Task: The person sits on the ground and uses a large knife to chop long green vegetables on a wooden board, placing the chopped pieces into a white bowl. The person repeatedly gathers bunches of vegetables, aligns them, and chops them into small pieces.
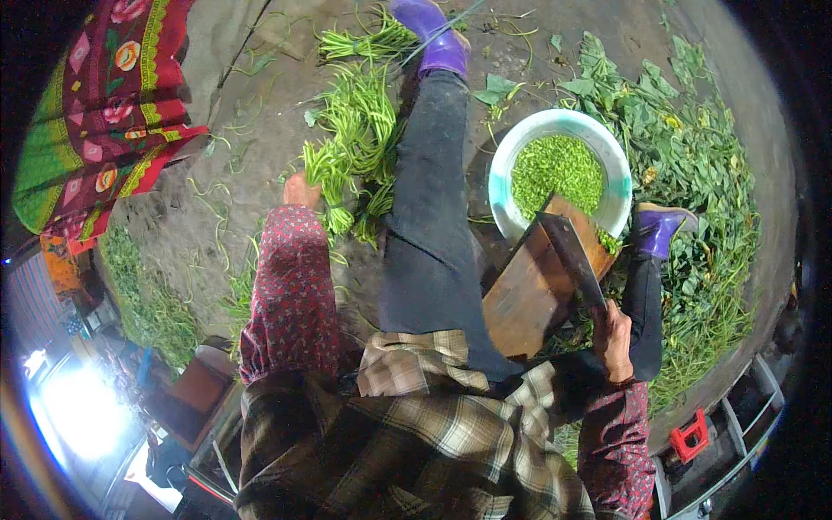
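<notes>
My left hand (302,192) grips the near end of a bundle of long green stems (325,170); its fingers are partly hidden by them. More stem bundles (361,117) lie beyond it, along the left side of my outstretched leg. In my right hand (614,338) is the handle of a cleaver, its dark blade (572,257) held over a wooden chopping board (523,309). The board slopes with its far end over an enamel basin (496,162). Finely chopped green pieces (559,168) lie in the basin, and a few cling to the board's right edge (609,244).
A heap of leafy vines (689,149) spreads along the right. My purple boots (444,49) flank the basin. A flowered cloth (117,117) hangs at upper left. Cut greenery (146,299) lies on the left, near a bright lamp (84,409). A red plastic object (690,437) is at lower right.
</notes>
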`<action>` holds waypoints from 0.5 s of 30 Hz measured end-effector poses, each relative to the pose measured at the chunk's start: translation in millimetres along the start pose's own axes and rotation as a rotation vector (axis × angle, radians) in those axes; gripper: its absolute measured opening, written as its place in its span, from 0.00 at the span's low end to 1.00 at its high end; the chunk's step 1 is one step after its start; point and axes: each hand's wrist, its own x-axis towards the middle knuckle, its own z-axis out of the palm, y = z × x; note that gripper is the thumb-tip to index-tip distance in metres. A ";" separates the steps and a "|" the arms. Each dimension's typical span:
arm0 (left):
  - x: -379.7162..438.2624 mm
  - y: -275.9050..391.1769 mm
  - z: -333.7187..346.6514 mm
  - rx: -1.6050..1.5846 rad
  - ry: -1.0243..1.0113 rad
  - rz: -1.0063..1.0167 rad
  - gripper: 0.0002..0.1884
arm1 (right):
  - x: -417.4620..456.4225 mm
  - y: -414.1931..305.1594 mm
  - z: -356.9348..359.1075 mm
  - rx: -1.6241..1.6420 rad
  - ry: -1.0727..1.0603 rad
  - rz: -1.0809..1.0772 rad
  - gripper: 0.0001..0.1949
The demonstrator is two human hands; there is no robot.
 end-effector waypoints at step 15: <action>24.5 1.9 -110.2 -0.338 0.014 0.131 0.14 | 16.9 22.9 -24.3 -0.305 -0.135 -0.309 0.07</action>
